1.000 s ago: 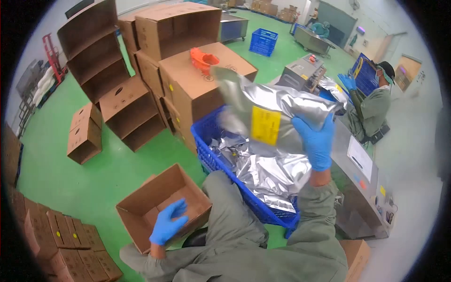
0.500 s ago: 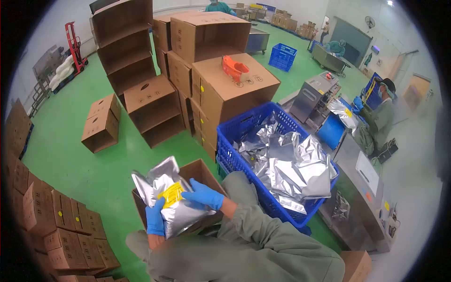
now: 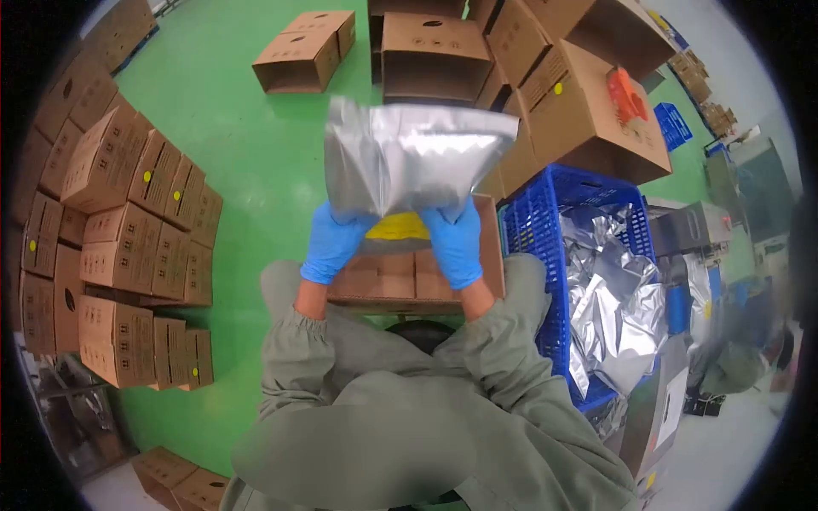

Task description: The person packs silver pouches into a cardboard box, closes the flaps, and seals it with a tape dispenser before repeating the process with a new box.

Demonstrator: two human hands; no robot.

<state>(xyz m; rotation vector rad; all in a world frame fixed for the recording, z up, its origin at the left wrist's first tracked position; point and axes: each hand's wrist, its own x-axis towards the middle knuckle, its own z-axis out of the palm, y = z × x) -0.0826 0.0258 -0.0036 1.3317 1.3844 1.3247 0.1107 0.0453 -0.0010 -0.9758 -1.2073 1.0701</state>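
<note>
A silver foil bag (image 3: 417,153) is raised in front of me, gripped at its lower edge by both gloved hands. My left hand (image 3: 335,243) is closed on the left side of it, and my right hand (image 3: 453,243) on the right side. Between the hands a yellow label (image 3: 397,226) shows on the bag. Directly below stands an open cardboard box (image 3: 492,255) between my knees; the bag and hands cover part of its inside. To the right, a blue plastic crate (image 3: 530,223) is full of similar silver foil bags (image 3: 609,298).
Stacked closed cartons (image 3: 128,247) fill the left side. Ahead are open empty cartons (image 3: 434,64) and a larger carton (image 3: 588,111) with an orange tape dispenser (image 3: 628,95) on top. A metal counter (image 3: 656,417) runs along the right, with a blurred person (image 3: 734,366) beyond it.
My view has swung left and down. The foil bag has been lifted and turned upright, and my right hand has shifted from its front to its lower right edge.
</note>
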